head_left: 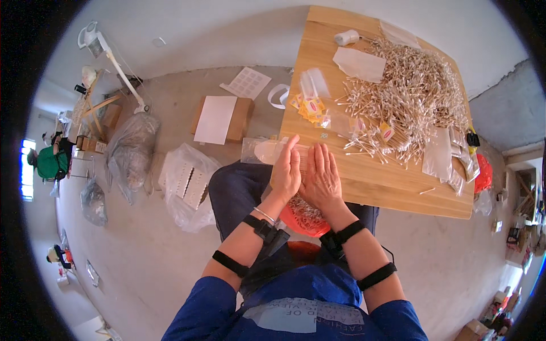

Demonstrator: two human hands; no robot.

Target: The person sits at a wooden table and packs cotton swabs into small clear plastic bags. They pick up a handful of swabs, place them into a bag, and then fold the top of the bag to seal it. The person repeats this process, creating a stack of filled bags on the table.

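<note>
My left hand [287, 173] and my right hand [321, 179] face each other at the table's near left edge, fingers straight and close together. Pressed between the palms is a bundle of cotton swabs [304, 156], mostly hidden. Below the hands, a red bag [310, 226] with loose swabs lies in my lap. A clear plastic bag [256, 152] sticks out at the table edge beside my left hand. Farther right, a big heap of cotton swabs [418, 94] spreads over the wooden table [392, 196].
Yellow labels [311, 108] and clear bags [314, 83] lie on the table's left side. More plastic bags [438, 152] rest near its right edge. On the floor at left stand a cardboard box [242, 118], a white plastic sack [187, 196] and a large filled bag [136, 150].
</note>
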